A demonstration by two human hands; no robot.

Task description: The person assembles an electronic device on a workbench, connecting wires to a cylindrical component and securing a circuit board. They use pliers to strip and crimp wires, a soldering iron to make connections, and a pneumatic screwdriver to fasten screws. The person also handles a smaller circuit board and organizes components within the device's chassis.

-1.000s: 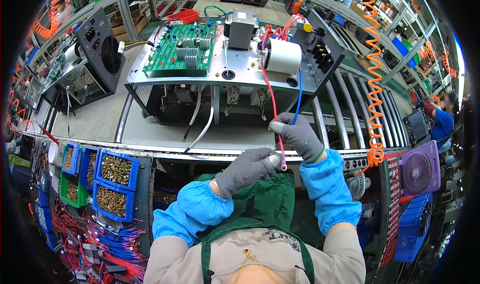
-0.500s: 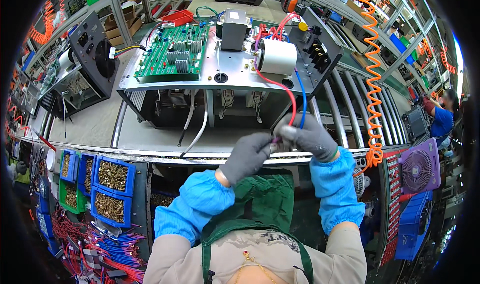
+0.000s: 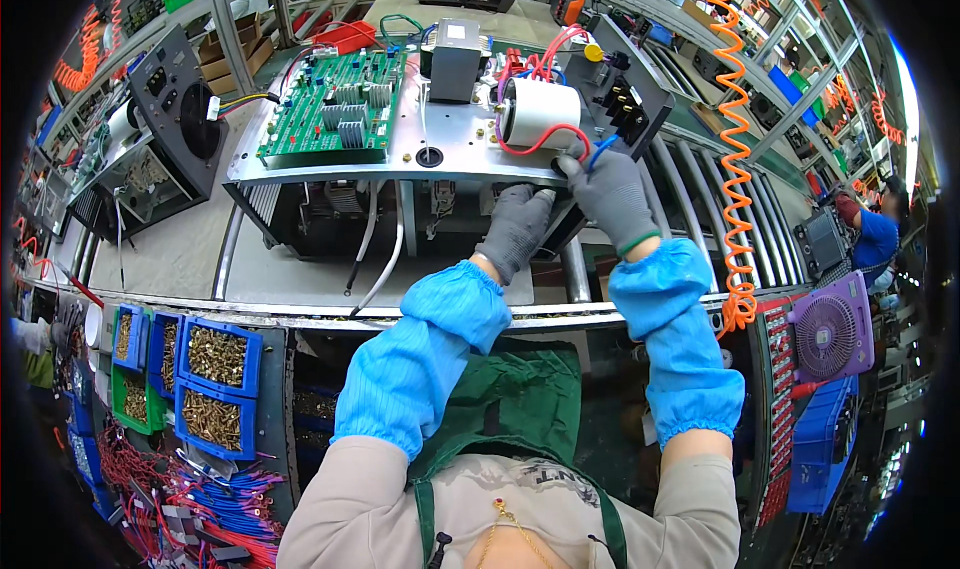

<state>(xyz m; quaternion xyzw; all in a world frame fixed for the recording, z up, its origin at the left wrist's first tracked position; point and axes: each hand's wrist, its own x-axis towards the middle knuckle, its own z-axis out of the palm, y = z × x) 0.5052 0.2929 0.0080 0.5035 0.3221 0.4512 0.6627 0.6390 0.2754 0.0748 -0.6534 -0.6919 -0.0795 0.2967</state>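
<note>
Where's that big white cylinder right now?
In the head view, the white cylinder sits right of centre on the metal chassis top, right of the grey block and just beyond the person's right hand.

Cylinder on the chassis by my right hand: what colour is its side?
White; the cylinder shows best in the head view.

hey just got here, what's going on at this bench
A person in grey gloves is working on wires at a metal chassis. The right hand is at the red wire and blue wire, by the top panel's front edge, near a white cylinder. The left hand is just below that edge; whether it grips anything is unclear.
</note>
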